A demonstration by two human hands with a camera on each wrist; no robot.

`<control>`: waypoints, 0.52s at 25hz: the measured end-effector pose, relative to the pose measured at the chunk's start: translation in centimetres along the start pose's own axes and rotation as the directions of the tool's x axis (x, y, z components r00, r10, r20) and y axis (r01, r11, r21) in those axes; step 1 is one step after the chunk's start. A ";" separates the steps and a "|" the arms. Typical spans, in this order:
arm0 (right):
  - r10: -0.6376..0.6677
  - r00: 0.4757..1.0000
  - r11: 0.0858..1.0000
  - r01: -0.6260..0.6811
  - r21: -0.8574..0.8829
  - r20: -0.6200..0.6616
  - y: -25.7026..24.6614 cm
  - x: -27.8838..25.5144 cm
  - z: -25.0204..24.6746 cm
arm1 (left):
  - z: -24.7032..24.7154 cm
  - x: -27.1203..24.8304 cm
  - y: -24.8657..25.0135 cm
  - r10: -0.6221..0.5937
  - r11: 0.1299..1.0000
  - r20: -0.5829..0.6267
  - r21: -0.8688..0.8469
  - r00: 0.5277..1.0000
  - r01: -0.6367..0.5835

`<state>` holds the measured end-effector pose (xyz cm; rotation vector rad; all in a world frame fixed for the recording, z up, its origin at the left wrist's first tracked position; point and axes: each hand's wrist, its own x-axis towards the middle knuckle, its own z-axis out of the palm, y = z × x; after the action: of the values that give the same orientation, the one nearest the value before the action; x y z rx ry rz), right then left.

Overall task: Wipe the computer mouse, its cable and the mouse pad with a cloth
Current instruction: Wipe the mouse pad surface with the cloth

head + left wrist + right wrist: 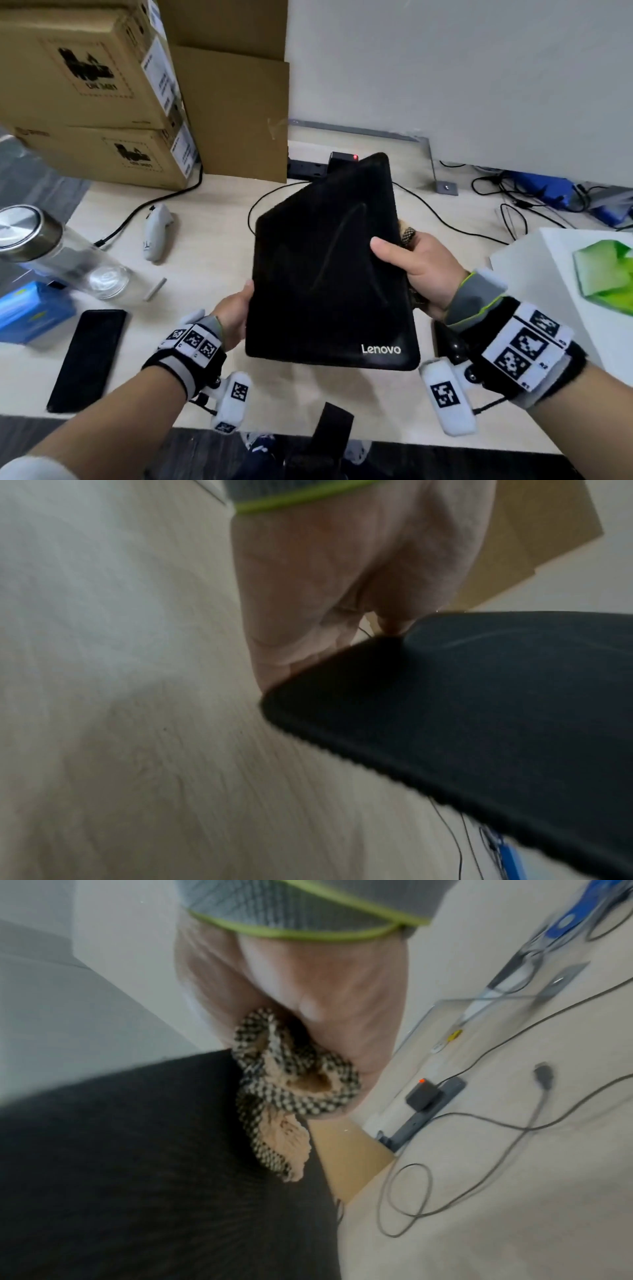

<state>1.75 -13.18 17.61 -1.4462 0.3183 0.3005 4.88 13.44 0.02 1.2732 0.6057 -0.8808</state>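
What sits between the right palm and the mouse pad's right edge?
The checkered cloth, bunched in the right hand against the mouse pad. The right wrist view shows it best.

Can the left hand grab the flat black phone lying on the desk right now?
Probably not yet. The left hand grips the edge of the black Lenovo mouse pad, so it is busy. The flat black phone lies uncovered on the pale wooden desk beside that wrist; nothing blocks it.

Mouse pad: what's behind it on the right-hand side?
Bunched checkered cloth sits against the back of the mouse pad, gripped by the right hand; the thumb lies on the front. The right fingers are hidden behind the pad. Left hand holds the opposite edge.
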 end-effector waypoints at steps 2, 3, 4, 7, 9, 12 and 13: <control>0.073 0.996 0.997 -0.071 0.033 -0.057 1.5 -0.4 -2.5 | -0.7 -0.6 0.4 0.050 0.998 0.037 -0.032 0.998 -0.049; 0.131 0.986 0.991 -0.132 -0.005 -0.100 3.0 -0.3 -3.7 | -1.0 -1.1 0.4 0.097 0.995 0.010 -0.006 0.995 -0.097; 0.179 0.972 0.977 -0.194 -0.092 -0.149 4.9 -0.2 -4.8 | -1.3 -1.5 0.2 0.143 0.989 -0.027 0.046 0.989 -0.141; 0.215 0.948 0.812 -0.308 -0.495 -0.235 10.6 0.6 -7.1 | -1.4 -2.7 -1.3 0.198 0.932 -0.064 0.322 0.978 -0.168; 0.247 0.945 0.706 -0.327 -0.629 -0.215 13.5 1.2 -7.2 | -0.8 -2.9 -2.2 0.210 0.856 -0.056 0.494 0.976 -0.156; 0.272 0.915 0.687 -0.401 -0.606 -0.298 15.0 2.1 -7.0 | -0.3 -2.2 -3.1 0.243 0.822 -0.113 0.552 0.963 -0.143; 0.277 0.903 0.667 -0.427 -0.611 -0.328 15.1 2.2 -7.1 | -0.7 -1.6 -3.4 0.268 0.801 -0.140 0.581 0.953 -0.140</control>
<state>-2.30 -18.71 2.18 -2.1494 0.7271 0.6336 1.22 14.27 -0.74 1.9614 0.3649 -0.7666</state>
